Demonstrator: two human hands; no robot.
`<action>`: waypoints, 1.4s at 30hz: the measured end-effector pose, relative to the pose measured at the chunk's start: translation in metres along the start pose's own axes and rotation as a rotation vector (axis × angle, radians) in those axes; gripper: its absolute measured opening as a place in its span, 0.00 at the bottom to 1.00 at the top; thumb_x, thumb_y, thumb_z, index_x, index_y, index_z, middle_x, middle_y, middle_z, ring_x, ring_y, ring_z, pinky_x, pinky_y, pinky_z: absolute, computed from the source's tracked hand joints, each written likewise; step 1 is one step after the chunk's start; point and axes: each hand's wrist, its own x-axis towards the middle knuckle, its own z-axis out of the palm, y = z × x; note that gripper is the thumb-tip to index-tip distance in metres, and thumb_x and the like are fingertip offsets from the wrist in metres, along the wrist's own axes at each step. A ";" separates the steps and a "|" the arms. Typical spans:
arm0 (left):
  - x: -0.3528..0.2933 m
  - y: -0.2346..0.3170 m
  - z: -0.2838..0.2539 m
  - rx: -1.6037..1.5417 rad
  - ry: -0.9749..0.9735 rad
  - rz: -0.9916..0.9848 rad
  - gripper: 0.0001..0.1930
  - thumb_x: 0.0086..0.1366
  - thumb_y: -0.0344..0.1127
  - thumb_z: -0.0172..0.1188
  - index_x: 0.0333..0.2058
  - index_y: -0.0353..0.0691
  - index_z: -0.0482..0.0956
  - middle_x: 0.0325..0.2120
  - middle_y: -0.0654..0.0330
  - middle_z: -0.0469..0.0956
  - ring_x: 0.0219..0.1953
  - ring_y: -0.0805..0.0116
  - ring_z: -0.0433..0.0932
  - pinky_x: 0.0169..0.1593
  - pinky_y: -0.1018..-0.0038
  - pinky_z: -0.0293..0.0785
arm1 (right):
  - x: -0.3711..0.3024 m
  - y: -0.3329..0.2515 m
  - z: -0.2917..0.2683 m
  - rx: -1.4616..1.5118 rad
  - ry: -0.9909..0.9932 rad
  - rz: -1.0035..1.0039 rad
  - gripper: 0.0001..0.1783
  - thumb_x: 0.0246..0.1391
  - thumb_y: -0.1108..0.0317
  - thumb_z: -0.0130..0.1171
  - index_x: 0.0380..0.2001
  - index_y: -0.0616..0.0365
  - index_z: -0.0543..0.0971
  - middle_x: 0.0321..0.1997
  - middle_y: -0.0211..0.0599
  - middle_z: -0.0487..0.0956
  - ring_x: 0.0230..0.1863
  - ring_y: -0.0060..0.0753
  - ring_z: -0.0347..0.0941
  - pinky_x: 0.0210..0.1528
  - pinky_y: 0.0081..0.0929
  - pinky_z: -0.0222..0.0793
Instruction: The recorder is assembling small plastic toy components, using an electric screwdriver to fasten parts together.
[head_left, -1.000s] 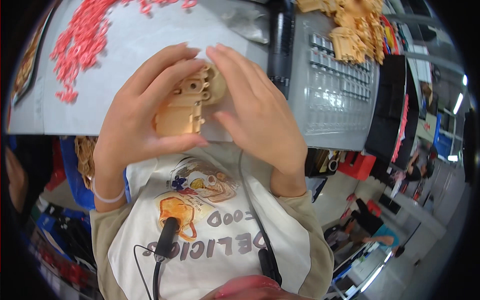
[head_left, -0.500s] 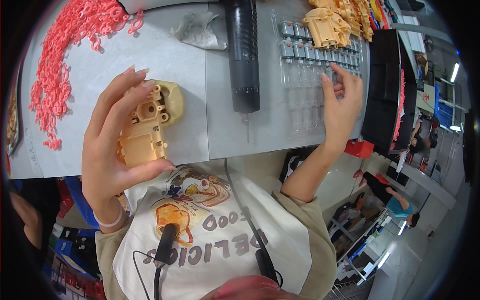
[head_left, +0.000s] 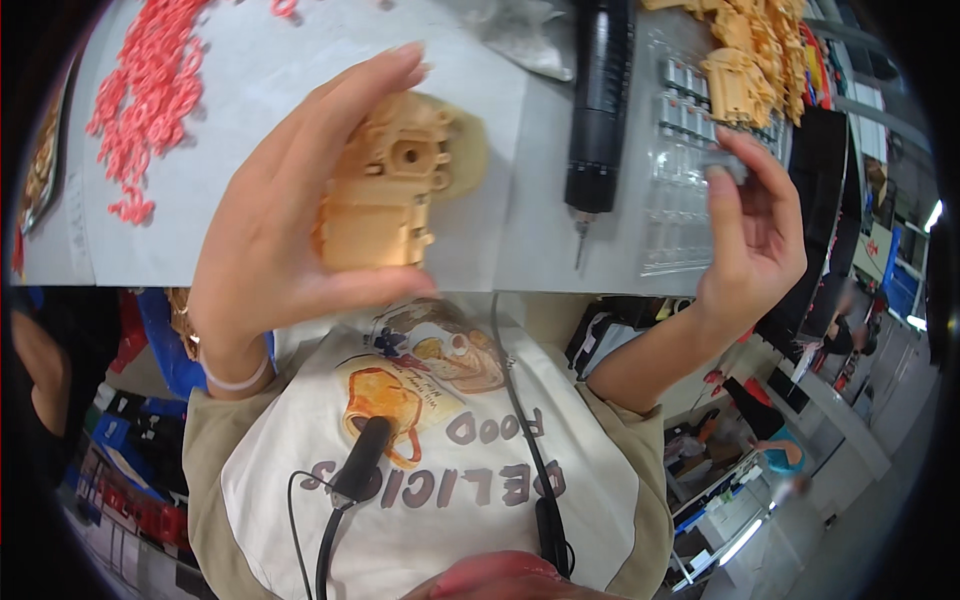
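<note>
My left hand (head_left: 260,220) curves around a yellow plastic housing (head_left: 370,222), its thumb along the near edge and its fingers along the far left side. The housing has a square recess and a round hole. Behind its right end shows a rounded, paler tan block (head_left: 468,150). Between thumb and forefinger, my right hand (head_left: 755,235) pinches a small grey motor (head_left: 724,165), partly blurred. Below that hand lies a clear plastic tray (head_left: 672,235) with rows of small silver motors (head_left: 682,112) in its far part.
A black electric screwdriver (head_left: 600,110) hangs bit-down between my hands. Pink ring-shaped parts (head_left: 150,100) are heaped at the left. Yellow housings (head_left: 745,75) pile up behind the tray, and a crumpled whitish cloth (head_left: 525,35) lies at the back. A black bin (head_left: 815,200) stands at the right.
My right hand has lifted a motor from the tray and holds it. The view has shifted, so the table things appear farther right and up. My left hand stays around the housing.
</note>
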 end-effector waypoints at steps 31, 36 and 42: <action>-0.010 -0.013 0.008 -0.080 0.291 0.146 0.39 0.43 0.35 0.70 0.55 0.26 0.68 0.51 0.43 0.72 0.55 0.49 0.71 0.60 0.63 0.67 | -0.028 -0.053 0.099 -0.176 -0.547 -0.493 0.14 0.38 0.86 0.66 0.32 0.65 0.79 0.37 0.50 0.80 0.32 0.36 0.76 0.29 0.20 0.69; -0.011 -0.012 0.014 -0.092 0.318 0.124 0.37 0.44 0.36 0.68 0.55 0.30 0.68 0.51 0.49 0.73 0.57 0.52 0.71 0.60 0.64 0.67 | -0.036 -0.045 0.097 -0.140 -0.567 -0.493 0.15 0.39 0.87 0.64 0.34 0.63 0.78 0.40 0.53 0.79 0.36 0.38 0.76 0.31 0.21 0.68; -0.012 -0.012 0.015 -0.120 0.338 0.098 0.34 0.46 0.34 0.66 0.55 0.37 0.68 0.51 0.56 0.74 0.59 0.57 0.71 0.59 0.65 0.68 | -0.038 -0.048 0.095 -0.204 -0.559 -0.475 0.16 0.38 0.86 0.66 0.33 0.61 0.79 0.43 0.51 0.78 0.39 0.39 0.76 0.35 0.24 0.69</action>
